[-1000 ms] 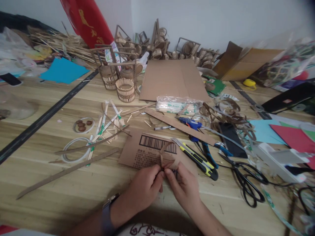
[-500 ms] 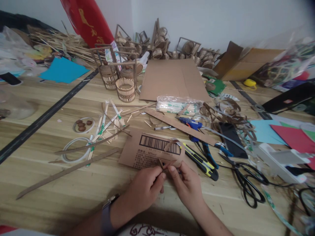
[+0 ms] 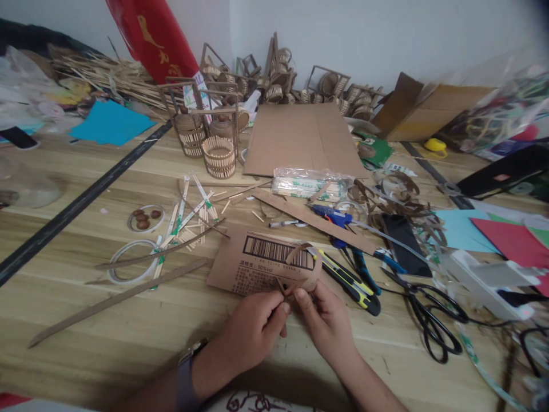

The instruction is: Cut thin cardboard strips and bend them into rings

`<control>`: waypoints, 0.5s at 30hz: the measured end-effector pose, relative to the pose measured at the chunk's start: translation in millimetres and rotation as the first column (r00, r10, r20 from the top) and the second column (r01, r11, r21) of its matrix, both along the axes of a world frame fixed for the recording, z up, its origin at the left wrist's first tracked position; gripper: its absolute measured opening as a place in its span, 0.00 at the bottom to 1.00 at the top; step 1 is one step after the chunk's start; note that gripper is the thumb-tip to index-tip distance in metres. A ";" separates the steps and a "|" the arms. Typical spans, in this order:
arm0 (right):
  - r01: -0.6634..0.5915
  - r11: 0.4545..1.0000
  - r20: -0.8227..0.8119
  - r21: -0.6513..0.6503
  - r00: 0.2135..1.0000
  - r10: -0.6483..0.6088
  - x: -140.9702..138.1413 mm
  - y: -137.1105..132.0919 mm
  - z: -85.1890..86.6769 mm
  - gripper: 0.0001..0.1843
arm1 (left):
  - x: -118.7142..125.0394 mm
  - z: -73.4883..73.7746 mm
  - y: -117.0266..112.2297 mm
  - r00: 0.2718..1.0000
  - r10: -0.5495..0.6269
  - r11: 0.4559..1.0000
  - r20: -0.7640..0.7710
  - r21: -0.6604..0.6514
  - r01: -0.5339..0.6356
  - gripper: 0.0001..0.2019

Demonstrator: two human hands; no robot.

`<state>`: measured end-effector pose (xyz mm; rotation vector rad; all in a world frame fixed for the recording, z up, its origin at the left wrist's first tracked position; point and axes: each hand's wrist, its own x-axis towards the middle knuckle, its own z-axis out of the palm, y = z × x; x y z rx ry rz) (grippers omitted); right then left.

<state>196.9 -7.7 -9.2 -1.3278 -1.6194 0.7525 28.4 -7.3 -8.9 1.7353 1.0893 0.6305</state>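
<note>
Close together at the table's front, my left hand and my right hand both pinch a thin brown cardboard strip. The strip curls up in a loop past my right fingers, and a short folded end pokes out by my left thumb. What lies inside the fingertips is hidden. Just beyond them rests a flat cardboard piece printed with a barcode. A yellow-and-black utility knife lies to the right of it, near blue-handled pliers and black scissors.
A blue glue gun, a phone and tangled strips lie to the right. Tape rolls, cut sticks and long cardboard strips are on the left. Small stick buckets and a cardboard sheet stand behind.
</note>
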 end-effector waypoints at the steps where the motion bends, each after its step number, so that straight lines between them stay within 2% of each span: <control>1: 0.001 1.000 0.000 -0.001 1.000 -0.001 0.1 0.0 -0.3 0.15 | 0.1 -0.1 -0.1 1.000 -0.001 1.000 -0.001 0.000 0.001 0.18; 15: 0.016 0.999 -0.039 -0.049 0.999 -0.018 0.3 -1.2 -0.2 0.20 | -0.7 2.0 -0.5 0.999 -0.023 1.000 0.041 0.018 0.023 0.17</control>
